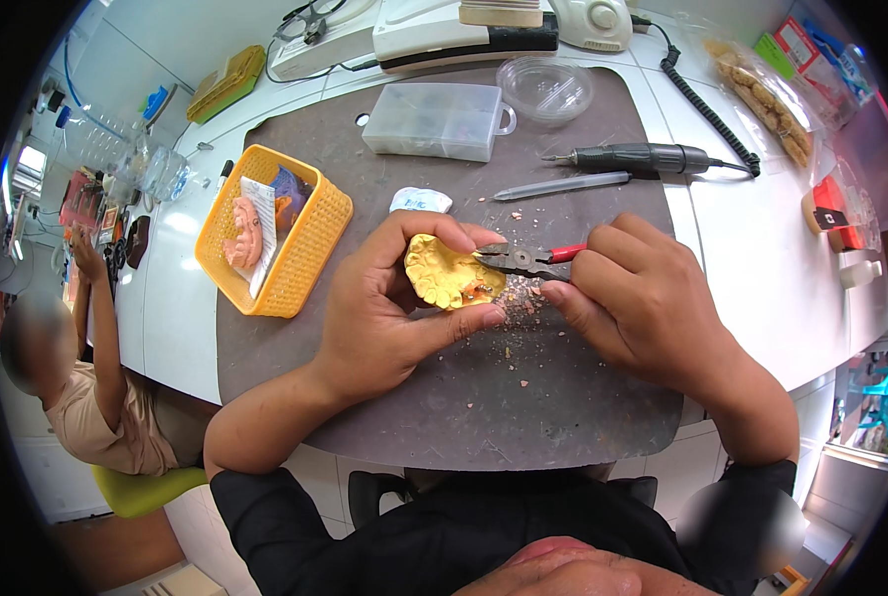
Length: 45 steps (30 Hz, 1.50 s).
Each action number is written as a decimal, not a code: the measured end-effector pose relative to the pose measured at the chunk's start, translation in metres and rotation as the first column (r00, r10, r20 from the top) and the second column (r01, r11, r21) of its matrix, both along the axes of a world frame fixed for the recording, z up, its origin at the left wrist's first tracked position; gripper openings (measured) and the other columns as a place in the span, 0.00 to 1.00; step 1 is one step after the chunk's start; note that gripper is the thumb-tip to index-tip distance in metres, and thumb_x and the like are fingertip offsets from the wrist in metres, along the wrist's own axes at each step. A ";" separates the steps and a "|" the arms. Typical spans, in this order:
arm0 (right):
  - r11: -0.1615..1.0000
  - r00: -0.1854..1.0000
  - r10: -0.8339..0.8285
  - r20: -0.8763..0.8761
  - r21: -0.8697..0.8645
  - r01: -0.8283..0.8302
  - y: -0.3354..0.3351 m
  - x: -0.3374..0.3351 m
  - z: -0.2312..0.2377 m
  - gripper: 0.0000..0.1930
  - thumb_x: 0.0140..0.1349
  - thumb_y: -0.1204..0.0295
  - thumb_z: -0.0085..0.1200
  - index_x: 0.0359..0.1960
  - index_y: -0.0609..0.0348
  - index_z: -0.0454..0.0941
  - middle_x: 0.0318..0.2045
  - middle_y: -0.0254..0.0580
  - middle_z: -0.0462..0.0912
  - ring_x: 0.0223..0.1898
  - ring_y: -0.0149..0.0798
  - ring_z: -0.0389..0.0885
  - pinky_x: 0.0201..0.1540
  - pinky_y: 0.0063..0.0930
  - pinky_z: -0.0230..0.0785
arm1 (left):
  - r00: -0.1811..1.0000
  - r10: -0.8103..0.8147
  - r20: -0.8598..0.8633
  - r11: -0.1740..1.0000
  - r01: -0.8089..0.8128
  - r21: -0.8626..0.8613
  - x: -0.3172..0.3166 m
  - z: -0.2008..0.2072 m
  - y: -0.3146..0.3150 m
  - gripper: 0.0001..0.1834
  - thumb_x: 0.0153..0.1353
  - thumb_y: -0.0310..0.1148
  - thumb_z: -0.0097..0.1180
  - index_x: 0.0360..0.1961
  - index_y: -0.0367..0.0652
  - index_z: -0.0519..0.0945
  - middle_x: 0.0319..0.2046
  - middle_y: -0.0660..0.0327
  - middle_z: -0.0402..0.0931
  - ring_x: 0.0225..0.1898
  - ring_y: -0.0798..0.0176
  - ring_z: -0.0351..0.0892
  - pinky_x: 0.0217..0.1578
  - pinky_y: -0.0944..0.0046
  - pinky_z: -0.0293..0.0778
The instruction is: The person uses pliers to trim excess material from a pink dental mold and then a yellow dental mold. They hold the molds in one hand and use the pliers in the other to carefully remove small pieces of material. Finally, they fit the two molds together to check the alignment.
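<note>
1. Yellow tooth model (pixel 432 268) is held just above a gray mat (pixel 384 427) on a white bench (pixel 181 328), its row of teeth showing.
2. Fingers and thumb of the left hand (pixel 384 293) are clamped around it from either side.
3. Opposite, the right hand (pixel 638 288) is closed around red-handled pliers (pixel 525 258), their nose pointing left at the model's edge; from where I stand, it is hard to tell whether the tips bite or merely touch.
4. Pale crumbs (pixel 521 316) lie scattered on the mat beneath and around the tool.
5. At left, a yellow basket (pixel 305 263) holds a pink tooth model (pixel 243 238).
6. Beyond the hands lie a white packet (pixel 421 201), a slim gray tool (pixel 561 186) and a black hand drill (pixel 638 159) with a coiled cord (pixel 682 84).
7. Farther back, a clear plastic box (pixel 432 119) stands beside a round clear tub (pixel 548 91).
8. At far left, a second person (pixel 126 417) in a tan shirt sits on a green chair (pixel 151 489), arms raised.
</note>
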State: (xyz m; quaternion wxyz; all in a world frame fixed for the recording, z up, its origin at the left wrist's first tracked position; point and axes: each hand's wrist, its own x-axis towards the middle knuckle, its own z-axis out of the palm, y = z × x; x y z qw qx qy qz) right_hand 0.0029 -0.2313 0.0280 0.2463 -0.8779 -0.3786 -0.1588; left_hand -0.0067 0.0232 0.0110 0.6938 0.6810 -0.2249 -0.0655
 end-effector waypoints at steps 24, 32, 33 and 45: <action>1.000 1.000 0.018 0.018 0.001 -0.018 -0.002 0.003 0.001 0.14 0.60 0.68 0.68 0.25 0.58 0.73 0.25 0.42 0.72 0.30 0.47 0.74 0.31 0.41 0.68 | 0.993 -0.011 -0.115 0.998 0.017 0.053 -0.002 0.006 0.000 0.34 0.56 0.21 0.75 0.62 0.36 0.72 0.54 0.60 0.76 0.54 0.69 0.81 0.57 0.67 0.78; 0.999 1.000 0.023 0.019 0.030 -0.024 0.000 0.002 0.000 0.15 0.60 0.68 0.69 0.25 0.58 0.73 0.25 0.42 0.71 0.29 0.46 0.72 0.31 0.41 0.67 | 0.981 -0.032 -0.192 0.999 0.026 -0.035 -0.003 0.008 -0.001 0.31 0.56 0.19 0.74 0.59 0.37 0.72 0.51 0.61 0.78 0.52 0.70 0.82 0.56 0.68 0.79; 0.999 1.000 0.023 0.016 0.035 -0.023 0.000 0.001 0.000 0.14 0.60 0.68 0.69 0.25 0.58 0.73 0.25 0.42 0.71 0.29 0.46 0.72 0.31 0.41 0.67 | 0.980 -0.031 -0.198 0.999 0.025 -0.036 -0.003 0.008 0.000 0.31 0.56 0.18 0.74 0.58 0.37 0.72 0.51 0.61 0.78 0.52 0.70 0.82 0.56 0.68 0.79; 1.000 0.999 0.025 0.043 0.007 -0.025 -0.001 0.001 0.004 0.15 0.59 0.68 0.69 0.23 0.57 0.73 0.24 0.40 0.71 0.29 0.45 0.72 0.30 0.40 0.67 | 0.984 -0.023 -0.178 0.999 0.015 -0.045 -0.006 0.007 -0.002 0.30 0.56 0.17 0.73 0.57 0.37 0.73 0.50 0.61 0.79 0.52 0.69 0.82 0.56 0.67 0.80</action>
